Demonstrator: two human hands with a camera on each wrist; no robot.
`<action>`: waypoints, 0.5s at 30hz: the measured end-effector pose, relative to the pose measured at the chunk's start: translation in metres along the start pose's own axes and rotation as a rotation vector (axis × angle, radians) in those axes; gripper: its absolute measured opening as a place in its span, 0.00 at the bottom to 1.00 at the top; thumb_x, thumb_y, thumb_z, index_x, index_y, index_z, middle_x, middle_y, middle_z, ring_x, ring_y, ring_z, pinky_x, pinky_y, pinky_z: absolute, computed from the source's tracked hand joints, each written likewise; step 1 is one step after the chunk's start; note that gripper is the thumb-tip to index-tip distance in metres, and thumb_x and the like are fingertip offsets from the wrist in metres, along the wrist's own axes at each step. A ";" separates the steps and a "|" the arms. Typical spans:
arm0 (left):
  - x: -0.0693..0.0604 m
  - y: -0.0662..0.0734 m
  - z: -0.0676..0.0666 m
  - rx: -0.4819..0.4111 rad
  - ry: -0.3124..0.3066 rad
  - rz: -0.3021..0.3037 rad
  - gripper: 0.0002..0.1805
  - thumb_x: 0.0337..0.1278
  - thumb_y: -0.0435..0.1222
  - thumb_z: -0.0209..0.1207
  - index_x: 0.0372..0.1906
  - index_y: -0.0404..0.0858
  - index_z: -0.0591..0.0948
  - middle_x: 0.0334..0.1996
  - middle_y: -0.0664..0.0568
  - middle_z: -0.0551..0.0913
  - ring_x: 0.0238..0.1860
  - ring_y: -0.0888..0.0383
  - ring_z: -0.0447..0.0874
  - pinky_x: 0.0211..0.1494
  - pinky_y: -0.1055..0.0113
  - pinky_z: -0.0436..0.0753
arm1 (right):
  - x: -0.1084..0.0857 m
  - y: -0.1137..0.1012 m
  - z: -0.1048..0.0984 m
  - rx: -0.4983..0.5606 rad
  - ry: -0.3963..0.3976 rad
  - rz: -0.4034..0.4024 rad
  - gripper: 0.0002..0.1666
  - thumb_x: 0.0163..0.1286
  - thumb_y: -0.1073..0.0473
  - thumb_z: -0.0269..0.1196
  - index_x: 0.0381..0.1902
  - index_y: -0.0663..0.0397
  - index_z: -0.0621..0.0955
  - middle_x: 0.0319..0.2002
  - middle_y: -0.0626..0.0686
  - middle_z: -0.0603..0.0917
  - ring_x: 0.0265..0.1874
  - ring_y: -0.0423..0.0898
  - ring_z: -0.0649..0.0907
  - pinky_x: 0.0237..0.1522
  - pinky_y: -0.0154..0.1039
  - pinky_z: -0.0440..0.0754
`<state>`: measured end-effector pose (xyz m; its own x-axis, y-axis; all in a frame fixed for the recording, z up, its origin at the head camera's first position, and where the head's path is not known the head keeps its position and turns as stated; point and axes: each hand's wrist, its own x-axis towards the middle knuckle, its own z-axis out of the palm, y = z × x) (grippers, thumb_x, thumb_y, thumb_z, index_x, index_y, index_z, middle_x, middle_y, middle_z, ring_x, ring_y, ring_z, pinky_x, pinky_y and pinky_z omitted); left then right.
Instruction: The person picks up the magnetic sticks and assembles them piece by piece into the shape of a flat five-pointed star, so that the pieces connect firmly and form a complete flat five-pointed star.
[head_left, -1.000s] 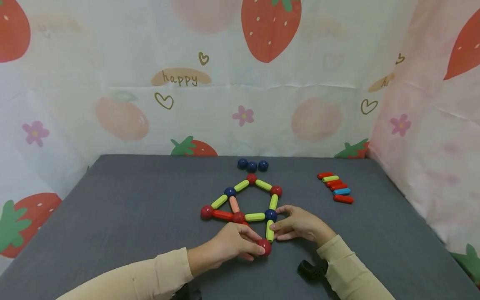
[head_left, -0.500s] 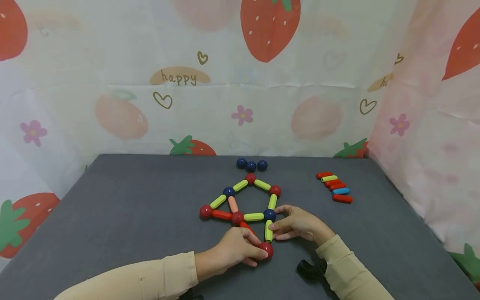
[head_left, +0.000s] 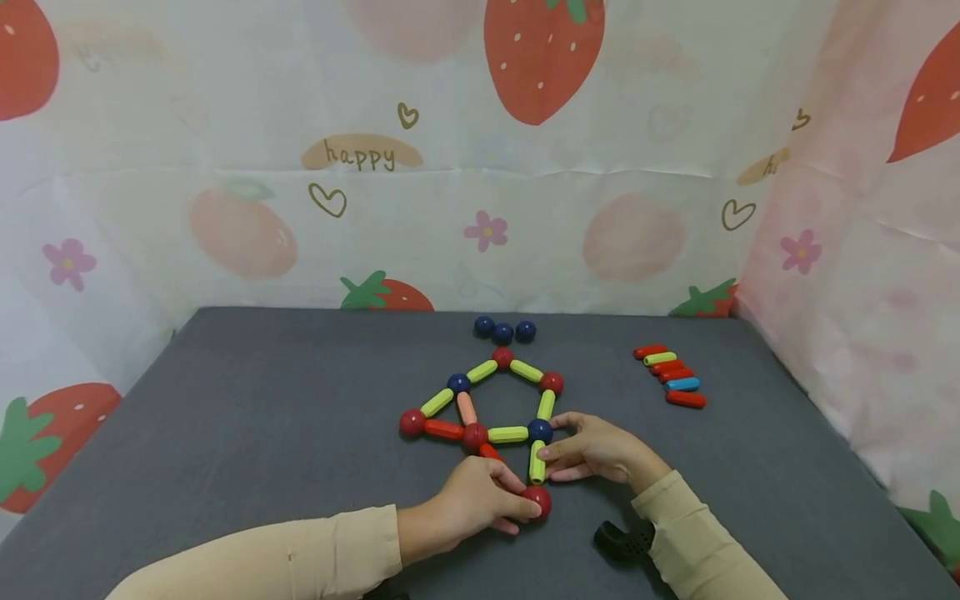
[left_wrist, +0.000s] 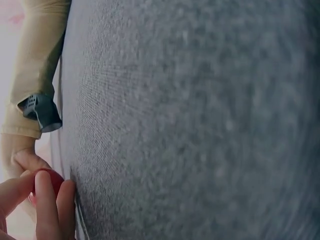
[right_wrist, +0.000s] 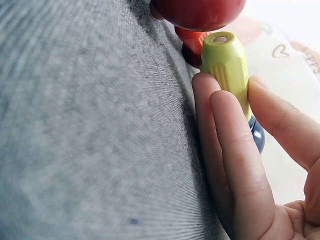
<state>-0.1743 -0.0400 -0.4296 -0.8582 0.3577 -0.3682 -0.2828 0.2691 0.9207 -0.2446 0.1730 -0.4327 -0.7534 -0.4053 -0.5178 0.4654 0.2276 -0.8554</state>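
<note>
Thumb and fingers of the left hand (head_left: 476, 502) pinch a red ball (head_left: 538, 502) at the front of a flat figure of rods and balls. The right hand (head_left: 603, 450) pinches a yellow-green rod (head_left: 537, 462) joined to a blue ball (head_left: 540, 430). In the right wrist view the rod's free end (right_wrist: 220, 40) faces the red ball (right_wrist: 205, 12), with a small gap between them. A red rod (head_left: 491, 452), partly hidden by the left hand, runs from the middle red ball (head_left: 475, 437) towards the pinched one.
Three blue balls (head_left: 503, 333) lie behind the figure on the grey table (head_left: 300, 417). Several loose rods, among them a blue one (head_left: 682, 384), are lined up at the right. A black device (head_left: 622, 540) sits at the right wrist.
The left hand has shifted slightly right and towards the table's front with the red ball, showing more of the red rod. The right hand has stayed in place on the yellow-green rod.
</note>
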 end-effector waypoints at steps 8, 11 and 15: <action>-0.001 0.000 0.001 -0.045 0.034 -0.037 0.13 0.52 0.33 0.72 0.42 0.32 0.84 0.34 0.46 0.90 0.31 0.57 0.90 0.33 0.65 0.88 | 0.001 0.002 -0.001 0.012 -0.003 -0.007 0.41 0.69 0.65 0.64 0.72 0.65 0.56 0.36 0.55 0.87 0.33 0.45 0.89 0.40 0.38 0.89; -0.002 -0.001 0.000 -0.064 0.030 -0.048 0.13 0.53 0.34 0.71 0.42 0.32 0.84 0.34 0.46 0.90 0.32 0.58 0.90 0.34 0.65 0.88 | 0.000 0.003 -0.002 0.015 -0.010 -0.008 0.41 0.69 0.65 0.64 0.72 0.65 0.55 0.36 0.55 0.87 0.33 0.45 0.89 0.39 0.38 0.89; -0.005 -0.002 -0.008 -0.081 0.030 -0.046 0.14 0.54 0.36 0.71 0.43 0.32 0.84 0.35 0.45 0.90 0.33 0.58 0.90 0.35 0.64 0.89 | 0.000 0.002 -0.001 0.021 -0.022 -0.003 0.41 0.69 0.65 0.64 0.72 0.64 0.55 0.36 0.55 0.87 0.34 0.44 0.89 0.39 0.37 0.89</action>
<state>-0.1728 -0.0497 -0.4283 -0.8557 0.3191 -0.4073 -0.3547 0.2112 0.9108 -0.2441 0.1747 -0.4345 -0.7445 -0.4253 -0.5146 0.4731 0.2078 -0.8562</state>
